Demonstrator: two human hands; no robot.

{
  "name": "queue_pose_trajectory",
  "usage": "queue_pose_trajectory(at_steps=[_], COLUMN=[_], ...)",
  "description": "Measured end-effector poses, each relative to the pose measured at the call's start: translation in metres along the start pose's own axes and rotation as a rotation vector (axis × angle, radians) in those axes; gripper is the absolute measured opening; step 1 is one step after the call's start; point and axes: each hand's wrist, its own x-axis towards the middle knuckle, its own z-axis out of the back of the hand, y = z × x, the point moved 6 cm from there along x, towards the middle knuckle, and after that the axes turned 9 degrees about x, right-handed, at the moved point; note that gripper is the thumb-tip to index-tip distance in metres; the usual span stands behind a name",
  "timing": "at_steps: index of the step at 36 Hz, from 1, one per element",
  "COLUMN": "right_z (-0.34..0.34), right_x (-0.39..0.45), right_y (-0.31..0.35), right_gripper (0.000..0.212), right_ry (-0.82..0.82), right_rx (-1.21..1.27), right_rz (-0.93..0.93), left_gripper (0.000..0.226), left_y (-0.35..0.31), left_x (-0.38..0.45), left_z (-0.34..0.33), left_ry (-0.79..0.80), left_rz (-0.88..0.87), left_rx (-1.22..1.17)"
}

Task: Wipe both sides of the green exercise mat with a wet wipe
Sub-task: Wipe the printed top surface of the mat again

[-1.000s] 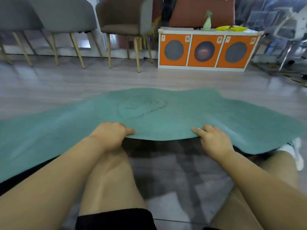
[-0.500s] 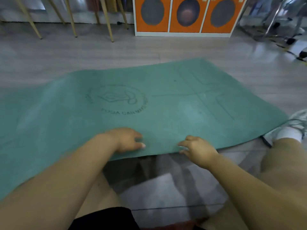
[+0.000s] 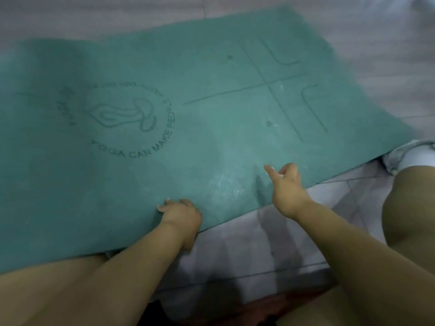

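The green exercise mat point(image 3: 211, 128) lies spread across the floor in front of me, with a round yoga logo and line markings facing up. My left hand point(image 3: 181, 216) grips the mat's near edge, fingers on top and thumb toward the underside. My right hand point(image 3: 286, 189) hovers just over the near edge, further right. Its index finger is stretched out, the other fingers are loosely curled, and it holds nothing. No wet wipe is in view.
Grey floor point(image 3: 294, 245) shows between my bare legs. My right knee point(image 3: 409, 203) is raised at the right, and a white sneaker point(image 3: 410, 152) pokes out beside the mat's right corner. My left thigh is under the mat's near-left part.
The lifted near edge of the mat has come down toward the floor and the view has tilted down. My right hand has let go of the edge; the left still holds it.
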Motion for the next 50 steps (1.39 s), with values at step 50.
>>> queue_pose_trajectory(at_steps=[50], right_z=[-0.023], right_x=[0.004], right_y=[-0.078], right_gripper=[0.029], right_ry=[-0.086], right_rx=[0.157], right_rz=[0.024], left_gripper=[0.066], left_y=[0.003], left_x=[0.049], left_z=[0.025], left_ry=[-0.219], left_rz=[0.057], left_rx=[-0.429])
